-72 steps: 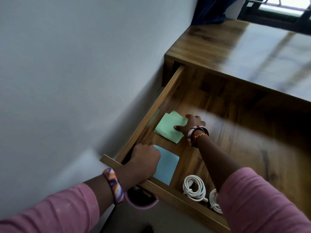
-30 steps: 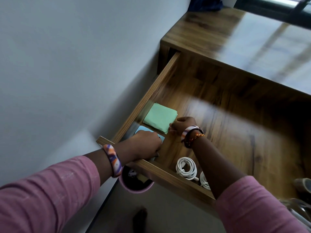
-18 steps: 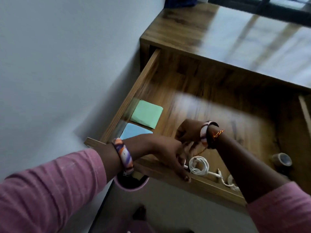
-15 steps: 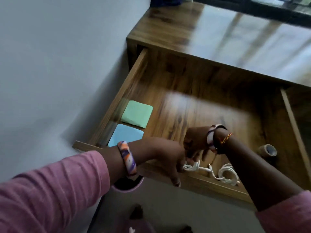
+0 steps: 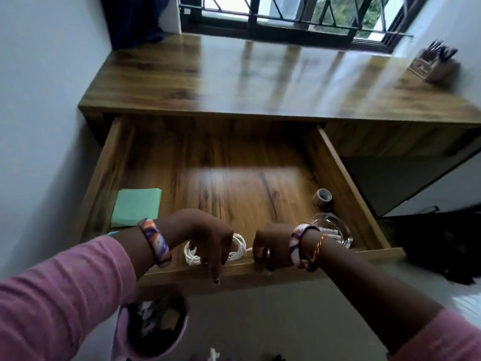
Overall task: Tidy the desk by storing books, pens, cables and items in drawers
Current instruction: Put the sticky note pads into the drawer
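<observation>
We see the wooden desk (image 5: 260, 82) stretching below the barred window (image 5: 286, 11), its glossy top catching the light, with a wooden pen holder (image 5: 432, 65) full of dark pens at its far right corner. Under the top, the wide drawer (image 5: 346, 183) stands pulled out toward us. On the floor beneath the drawer's front edge sits a pink bin (image 5: 153, 332) with scraps inside.

Inside the drawer, a green note pad (image 5: 136, 207) lies flat near the left wall, and a sliver of a blue pad (image 5: 113, 233) peeks out just in front of it, mostly hidden by our left sleeve. At the right side a clear glass dish (image 5: 335, 227) rests near the front corner, with a small roll of tape (image 5: 322, 197) just behind it.

The coiled white cable (image 5: 238, 247) lies on the drawer floor against the front panel, between our two hands. Our left hand (image 5: 205, 235) hangs over the coil with fingers pointing down past the drawer's front edge; motion blur makes it hard to say, so we cannot tell whether they pinch the cable. Our right hand (image 5: 270, 246) curls its fingers at the cable's loose end, apparently gripping it.
</observation>
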